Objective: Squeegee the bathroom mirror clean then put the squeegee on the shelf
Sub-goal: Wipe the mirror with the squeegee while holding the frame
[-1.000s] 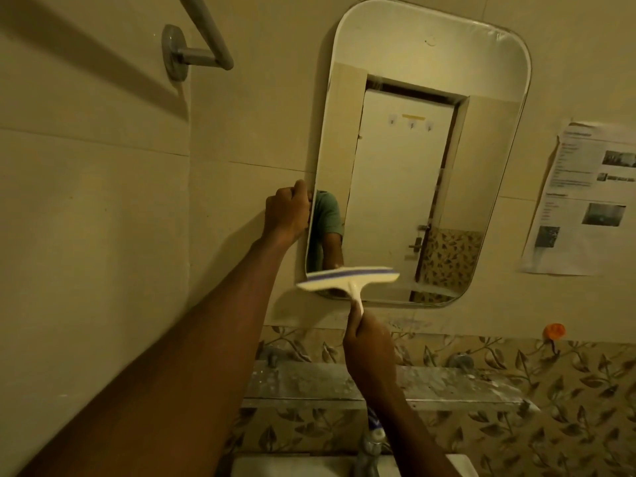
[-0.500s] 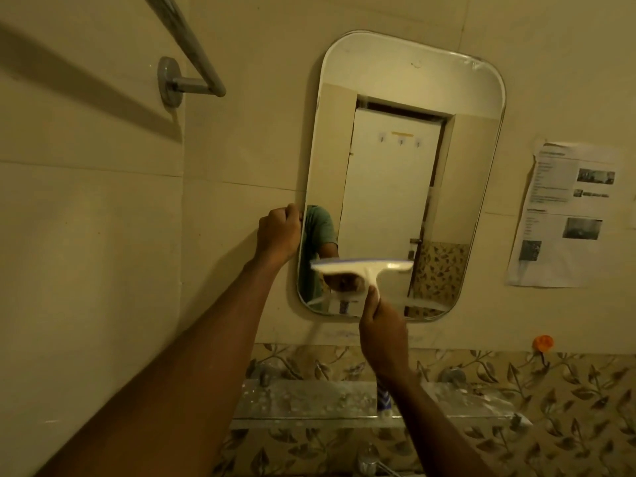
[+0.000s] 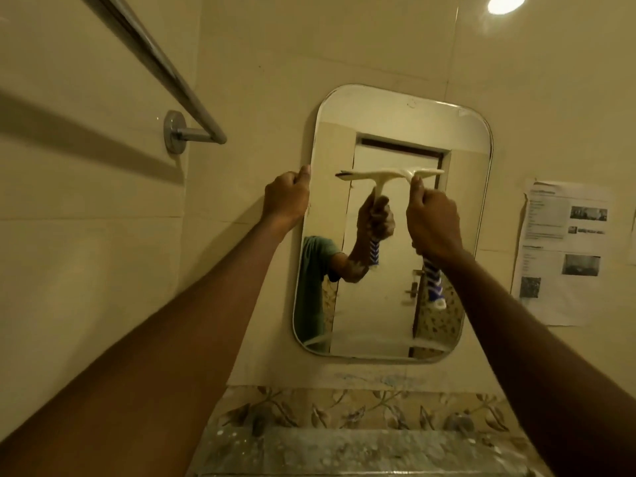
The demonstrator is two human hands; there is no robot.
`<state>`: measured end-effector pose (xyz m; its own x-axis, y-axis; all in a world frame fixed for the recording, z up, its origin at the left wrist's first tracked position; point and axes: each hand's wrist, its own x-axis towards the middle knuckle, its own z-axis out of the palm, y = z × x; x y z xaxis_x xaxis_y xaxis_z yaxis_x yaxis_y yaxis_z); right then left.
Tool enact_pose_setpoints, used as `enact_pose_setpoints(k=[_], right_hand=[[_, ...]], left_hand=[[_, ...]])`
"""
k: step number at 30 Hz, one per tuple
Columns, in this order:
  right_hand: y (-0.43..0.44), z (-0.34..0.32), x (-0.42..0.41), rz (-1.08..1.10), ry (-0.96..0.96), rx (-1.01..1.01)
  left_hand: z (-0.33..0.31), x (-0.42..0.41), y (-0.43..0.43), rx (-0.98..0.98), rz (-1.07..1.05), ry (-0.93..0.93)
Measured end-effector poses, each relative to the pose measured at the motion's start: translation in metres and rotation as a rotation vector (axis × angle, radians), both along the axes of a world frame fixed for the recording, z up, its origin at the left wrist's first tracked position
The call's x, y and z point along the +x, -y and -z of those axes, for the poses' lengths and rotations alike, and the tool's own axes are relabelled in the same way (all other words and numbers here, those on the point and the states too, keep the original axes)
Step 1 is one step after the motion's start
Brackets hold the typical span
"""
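My right hand (image 3: 434, 220) is closed around the squeegee (image 3: 426, 173) handle, with the blade lying crosswise against the mirror (image 3: 395, 321) about a third of the way down the glass. The handle runs down from the blade toward me, so I judge the next stroke is a straight pull downward. My left hand (image 3: 287, 201) is curled on the mirror's left edge, steadying it. The shelf (image 3: 361, 449) sits below the mirror, nearer my right arm for the drop-off.
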<state>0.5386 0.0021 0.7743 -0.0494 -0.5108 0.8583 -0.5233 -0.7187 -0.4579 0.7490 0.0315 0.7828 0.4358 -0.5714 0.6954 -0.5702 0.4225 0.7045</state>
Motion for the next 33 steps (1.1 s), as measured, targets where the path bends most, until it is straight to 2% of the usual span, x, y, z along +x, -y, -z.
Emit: enact_pose_setpoints(k=[4, 10, 12, 15, 19, 22, 24, 29, 31, 33], right_hand=[[-0.002, -0.002, 0.009, -0.017, -0.047, 0.044], [-0.013, 0.166, 0.023, 0.036, -0.055, 0.227], [-0.018, 0.198, 0.028, 0.072, -0.080, 0.308], [-0.027, 0.189, 0.026, 0.069, -0.117, 0.327], [-0.025, 0.112, 0.021, -0.002, -0.012, 0.136], [-0.016, 0.063, 0.024, -0.027, -0.011, 0.085], [-0.015, 0.076, 0.027, -0.025, -0.002, 0.095], [-0.025, 0.207, 0.037, 0.062, 0.023, 0.331], [-0.028, 0.224, 0.037, 0.133, -0.043, 0.411], [-0.032, 0.211, 0.034, 0.102, -0.057, 0.413]], left_hand=[[-0.007, -0.001, 0.014, 0.010, -0.006, -0.010], [-0.006, 0.001, 0.021, -0.011, -0.004, -0.019], [-0.005, 0.001, 0.020, -0.017, 0.005, -0.026], [-0.003, 0.002, 0.018, -0.002, 0.026, -0.055], [-0.004, 0.002, 0.016, 0.007, 0.039, -0.067], [-0.004, 0.001, 0.015, -0.010, 0.035, -0.084], [-0.003, 0.001, 0.014, -0.023, 0.058, -0.099], [-0.002, 0.001, 0.011, -0.030, 0.111, -0.112], [-0.001, 0.001, 0.010, -0.038, 0.128, -0.117], [0.000, 0.004, 0.010, -0.030, 0.154, -0.138]])
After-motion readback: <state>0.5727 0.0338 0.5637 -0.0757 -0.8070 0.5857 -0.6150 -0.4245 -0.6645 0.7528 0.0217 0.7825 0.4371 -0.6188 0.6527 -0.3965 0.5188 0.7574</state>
